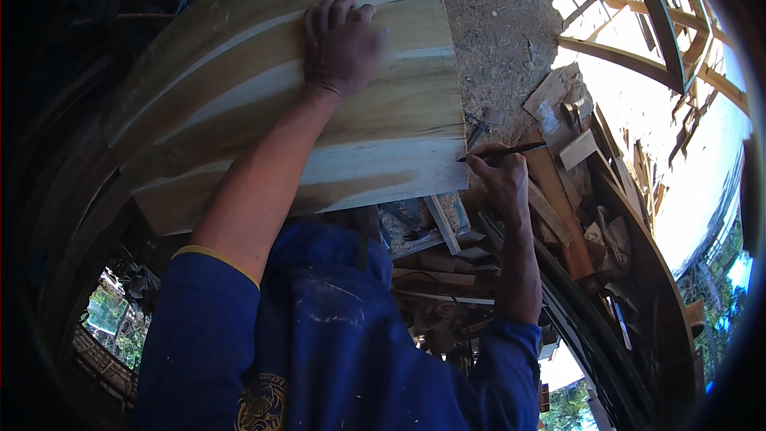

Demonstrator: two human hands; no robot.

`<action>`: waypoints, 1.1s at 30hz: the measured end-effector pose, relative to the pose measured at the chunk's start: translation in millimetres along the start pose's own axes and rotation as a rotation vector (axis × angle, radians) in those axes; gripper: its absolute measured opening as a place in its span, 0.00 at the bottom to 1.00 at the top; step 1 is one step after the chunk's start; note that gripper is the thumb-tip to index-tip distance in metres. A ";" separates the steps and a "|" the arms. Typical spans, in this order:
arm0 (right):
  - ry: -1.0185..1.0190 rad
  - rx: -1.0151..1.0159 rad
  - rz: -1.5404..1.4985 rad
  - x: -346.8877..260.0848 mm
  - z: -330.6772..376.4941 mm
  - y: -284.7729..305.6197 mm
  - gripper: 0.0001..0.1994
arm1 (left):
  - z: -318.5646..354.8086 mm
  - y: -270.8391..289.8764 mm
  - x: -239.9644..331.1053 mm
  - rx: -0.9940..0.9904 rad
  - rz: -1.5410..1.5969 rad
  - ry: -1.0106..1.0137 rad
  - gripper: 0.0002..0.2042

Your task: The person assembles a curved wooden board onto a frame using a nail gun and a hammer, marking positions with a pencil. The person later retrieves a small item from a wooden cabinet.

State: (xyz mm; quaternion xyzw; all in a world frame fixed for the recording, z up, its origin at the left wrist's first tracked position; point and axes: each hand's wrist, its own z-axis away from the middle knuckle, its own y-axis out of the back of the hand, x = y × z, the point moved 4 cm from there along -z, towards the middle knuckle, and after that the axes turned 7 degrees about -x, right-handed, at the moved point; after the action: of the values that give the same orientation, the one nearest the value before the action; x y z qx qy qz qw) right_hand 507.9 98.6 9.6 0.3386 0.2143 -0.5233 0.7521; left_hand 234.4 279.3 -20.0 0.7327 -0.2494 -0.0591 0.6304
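Presumably stiff, the wooden panel (403, 108) before you is best held by opposite edges; your left hand (343, 44) rests on it, fingers slightly apart; your right hand (501, 173) pinches a dark pen (524, 148) at the panel's right edge.

A shaded dirt floor (499, 32) meets glaring sunlit ground (638, 108) at right, with green foliage (720, 303) beyond.

A deep blue shirt (359, 367) covers the torso, with pale streaks and tiny light specks on its cloth. A round yellowish emblem (263, 405) is printed low on the left. The left sleeve (195, 327) ends in narrow yellow trim (217, 259); the right sleeve (508, 363) is blue too. The fingers (321, 17) are bare.
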 end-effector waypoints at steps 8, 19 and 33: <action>-0.030 0.015 0.046 16.0 24.3 -3.0 0.10 | 0.7 -1.1 -0.2 0.006 -0.016 -0.002 0.21; 0.017 0.030 -0.005 25.8 27.2 -7.6 0.08 | 2.6 0.5 0.8 0.018 0.002 -0.006 0.22; 0.171 0.082 -0.227 -26.4 -45.9 1.8 0.09 | -7.0 1.2 1.6 -0.008 0.055 0.009 0.23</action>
State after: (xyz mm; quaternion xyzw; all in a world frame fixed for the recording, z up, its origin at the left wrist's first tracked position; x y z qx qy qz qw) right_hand 501.5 149.6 -3.2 0.3861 0.2931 -0.5826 0.6524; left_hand 238.2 284.8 -17.2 0.7231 -0.2665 -0.0394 0.6360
